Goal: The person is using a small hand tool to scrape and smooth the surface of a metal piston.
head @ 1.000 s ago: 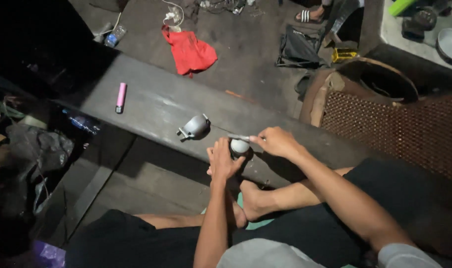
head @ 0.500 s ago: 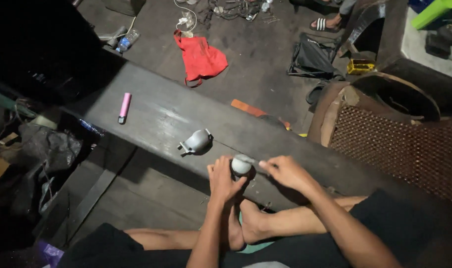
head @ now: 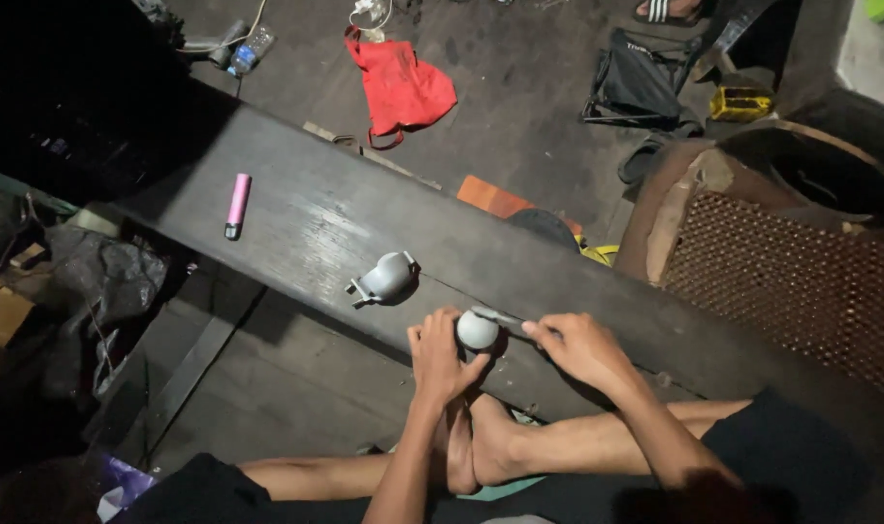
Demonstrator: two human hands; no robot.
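1. White round part: on the dark table, cupped by my left hand.
2. My right hand grips a thin tool against it.
3. Since a second ago, hands and part unchanged; the view shifted.
4. Grey housing lies just beside.

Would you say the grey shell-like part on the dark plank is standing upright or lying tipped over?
Tipped over. The grey part lies on its side on the plank, rounded body up, small tabs pointing left, apart from both hands.
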